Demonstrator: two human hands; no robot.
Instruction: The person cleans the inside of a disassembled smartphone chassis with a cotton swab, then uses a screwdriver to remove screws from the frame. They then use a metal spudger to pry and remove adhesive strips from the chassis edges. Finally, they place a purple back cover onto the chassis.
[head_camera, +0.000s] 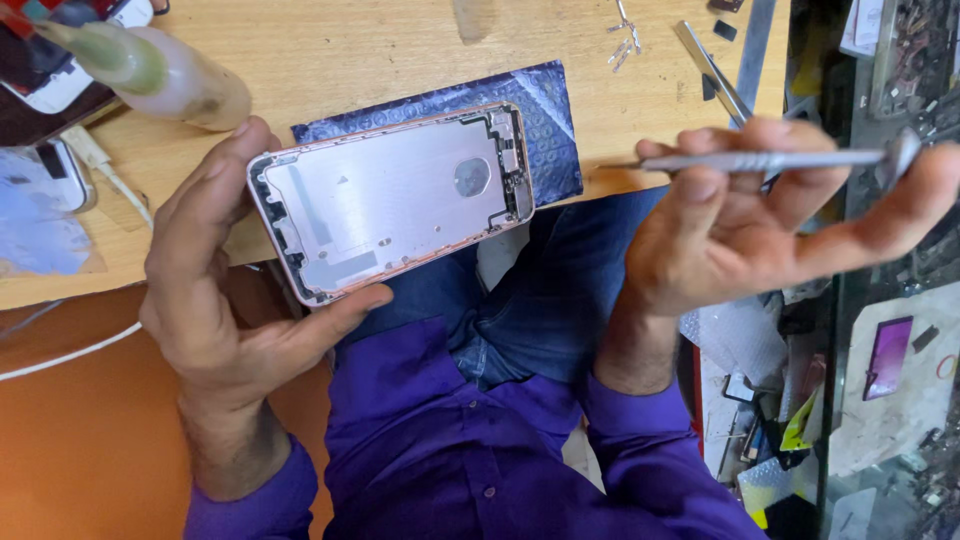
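In the head view, a rose-gold phone rear housing, emptied and turned inner side up, is held at the near edge of the wooden bench, half over the edge and above the lap. It is gripped by the left hand: the fingers are curled along its left short end, and the thumb is pressed under its near corner. A blue bubble-wrap pouch lies just behind it on the bench. A squeeze bottle is laid near the far-left corner, close to the left fingertips.

The right hand is raised palm-up beyond the bench's right edge, over open room above the lap. A slim metal pry tool is pinched loosely between thumb and fingers, its tip pointed toward the housing, well apart from it.
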